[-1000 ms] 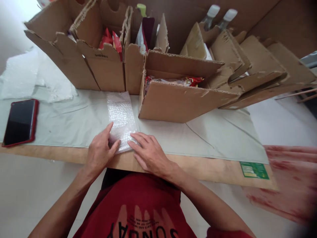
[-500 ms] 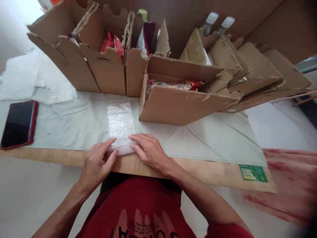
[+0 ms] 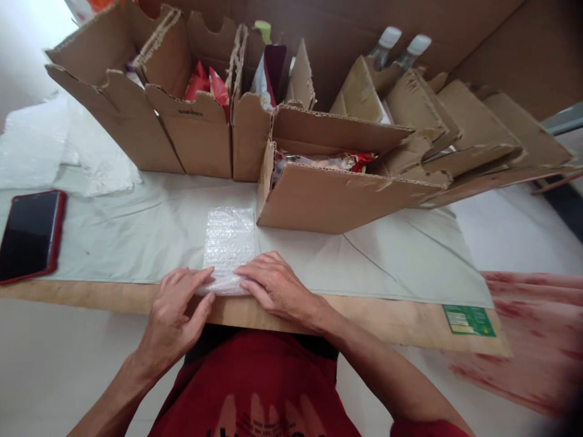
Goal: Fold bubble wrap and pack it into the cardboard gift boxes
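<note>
At the near edge of the table [image 3: 401, 325], a strip of bubble wrap [image 3: 230, 240] lies flat on a pale sheet [image 3: 136, 224], its long side running away from the person toward the nearest open cardboard box [image 3: 328, 197] and its near end bunched or folded under the fingers. Both hands work that near end: the left hand [image 3: 175, 312] comes in from the left with its fingertips pressing on the corner of the wrap, and the right hand [image 3: 277, 285] lies palm down from the right, fingers spread over the fold. Neither hand closes round anything; both are flat and open, pinning the wrap against the sheet rather than gripping it. Wrists are low, forearms angled inward so that the fingertips nearly meet over the wrap. Judging from this, the wrap is light and springy, so a fold held only by fingertip pressure could spring open if either hand lifts, and since the near end sits right at the table's edge, a pull toward the body could drag it off. Beyond stands a row of open cardboard boxes [image 3: 191, 127] with red packets [image 3: 207, 85] inside, two capped bottles [image 3: 401, 48] behind them. A dark phone in a red case [image 3: 27, 233] lies well apart on the left, and a green label [image 3: 469, 320] is stuck near the table's right corner.
</note>
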Demonstrator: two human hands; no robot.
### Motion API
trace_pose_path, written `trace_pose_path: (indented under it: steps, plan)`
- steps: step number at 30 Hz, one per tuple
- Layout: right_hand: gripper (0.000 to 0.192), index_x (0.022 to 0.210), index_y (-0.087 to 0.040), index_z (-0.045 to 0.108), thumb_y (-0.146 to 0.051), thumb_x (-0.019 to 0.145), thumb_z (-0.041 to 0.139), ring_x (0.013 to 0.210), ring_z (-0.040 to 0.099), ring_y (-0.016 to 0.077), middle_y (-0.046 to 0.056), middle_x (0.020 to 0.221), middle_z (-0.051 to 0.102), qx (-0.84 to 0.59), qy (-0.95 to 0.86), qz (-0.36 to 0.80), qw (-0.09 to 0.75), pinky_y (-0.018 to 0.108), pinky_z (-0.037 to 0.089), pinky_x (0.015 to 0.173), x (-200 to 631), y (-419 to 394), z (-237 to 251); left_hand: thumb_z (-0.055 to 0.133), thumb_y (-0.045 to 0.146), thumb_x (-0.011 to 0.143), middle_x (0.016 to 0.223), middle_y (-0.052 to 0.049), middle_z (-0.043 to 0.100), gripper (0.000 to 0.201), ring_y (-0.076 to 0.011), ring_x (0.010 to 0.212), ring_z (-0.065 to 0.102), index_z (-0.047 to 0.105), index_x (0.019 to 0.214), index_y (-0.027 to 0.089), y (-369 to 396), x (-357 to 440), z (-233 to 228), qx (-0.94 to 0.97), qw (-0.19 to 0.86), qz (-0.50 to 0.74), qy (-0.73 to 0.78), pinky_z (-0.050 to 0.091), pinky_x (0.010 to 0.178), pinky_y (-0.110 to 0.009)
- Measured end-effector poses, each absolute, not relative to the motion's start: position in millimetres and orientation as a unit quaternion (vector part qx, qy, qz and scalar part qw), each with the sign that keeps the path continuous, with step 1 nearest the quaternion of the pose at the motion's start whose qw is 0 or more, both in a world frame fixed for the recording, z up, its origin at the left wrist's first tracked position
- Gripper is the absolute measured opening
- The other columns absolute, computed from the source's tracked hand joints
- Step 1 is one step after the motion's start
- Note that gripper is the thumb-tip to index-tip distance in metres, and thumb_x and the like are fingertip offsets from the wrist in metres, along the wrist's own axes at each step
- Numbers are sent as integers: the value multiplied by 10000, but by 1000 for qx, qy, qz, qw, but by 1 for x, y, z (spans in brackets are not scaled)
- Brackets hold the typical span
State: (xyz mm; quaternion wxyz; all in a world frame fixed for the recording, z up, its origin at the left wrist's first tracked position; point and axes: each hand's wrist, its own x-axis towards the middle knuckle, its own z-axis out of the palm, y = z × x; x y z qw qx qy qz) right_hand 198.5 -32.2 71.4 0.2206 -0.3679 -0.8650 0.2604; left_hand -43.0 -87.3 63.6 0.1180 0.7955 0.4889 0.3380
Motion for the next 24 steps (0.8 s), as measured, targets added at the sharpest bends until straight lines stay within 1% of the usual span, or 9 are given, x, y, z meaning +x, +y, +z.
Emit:
trace_pose_path:
  steps: [3, 6, 8, 11, 13, 15, 18, 21, 24]
  plan:
    - [233, 1244, -178, 720, -258, 1074, 582, 1113, 688, 239, 106, 1207, 785, -418, -852, 226, 222, 394, 476, 990, 200, -34, 76, 610, 193, 1023, 1012, -57, 740, 348, -220, 930, 673, 592, 1371, 190, -72, -42, 58, 784, 89, 339, 513, 512, 909, -365]
    - [263, 1260, -176, 700, -314, 1056, 609, 1196, 635, 289, 155, 1319, 724, -411, -873, 144, 220, 443, 455, 1014, 199, -33, 76, 606, 270, 1033, 983, -81, 741, 307, -255, 869, 677, 640, 1318, 160, -51, -40, 49, 777, 23, 325, 538, 507, 839, -394]
    - [292, 1293, -183, 678, -306, 1031, 643, 1221, 612, 306, 156, 1334, 713, -382, -897, 123, 186, 467, 438, 1033, 197, -30, 74, 613, 300, 1027, 1036, -121, 737, 305, -292, 914, 681, 664, 1286, 148, -44, -38, 47, 771, -9, 326, 547, 510, 841, -422]
    - [316, 1330, -175, 656, -256, 1025, 643, 1194, 615, 300, 136, 1271, 742, -372, -903, 141, 162, 464, 432, 1026, 195, -27, 72, 669, 283, 993, 1204, -183, 707, 352, -343, 1104, 669, 649, 1312, 137, -51, -39, 53, 789, 1, 336, 514, 510, 955, -473]
    - [341, 1363, -165, 639, -267, 1038, 639, 1116, 642, 267, 109, 1172, 771, -377, -889, 186, 179, 433, 445, 1014, 197, -27, 73, 678, 227, 982, 1212, -167, 715, 398, -338, 1181, 652, 611, 1366, 149, -62, -41, 59, 813, 42, 334, 476, 481, 1051, -493]
    - [394, 1410, -154, 609, -304, 1048, 644, 1059, 660, 241, 90, 1103, 781, -375, -878, 225, 193, 399, 463, 1000, 200, -31, 76, 652, 184, 992, 1134, -118, 747, 445, -298, 1148, 665, 562, 1428, 171, -69, -44, 64, 820, 83, 328, 462, 469, 1088, -475]
    - [407, 1395, -146, 607, -367, 1054, 637, 1153, 644, 269, 147, 1272, 742, -380, -880, 198, 203, 418, 464, 1016, 202, -36, 80, 632, 246, 1019, 1046, -86, 763, 462, -264, 1008, 687, 539, 1467, 181, -62, -46, 62, 808, 82, 313, 493, 521, 989, -426]
    - [425, 1373, -150, 609, -405, 1036, 653, 1281, 581, 330, 211, 1487, 618, -380, -897, 121, 192, 478, 440, 1044, 198, -33, 82, 591, 376, 1039, 999, -97, 764, 405, -274, 907, 685, 617, 1388, 171, -42, -46, 55, 785, 36, 293, 545, 540, 883, -431]
    - [379, 1364, -155, 614, -314, 1023, 659, 1259, 588, 329, 190, 1421, 666, -353, -920, 101, 138, 478, 434, 1027, 189, -21, 80, 580, 478, 1019, 985, -105, 758, 404, -292, 932, 693, 694, 1265, 178, -36, -44, 56, 738, 41, 320, 592, 549, 895, -459]
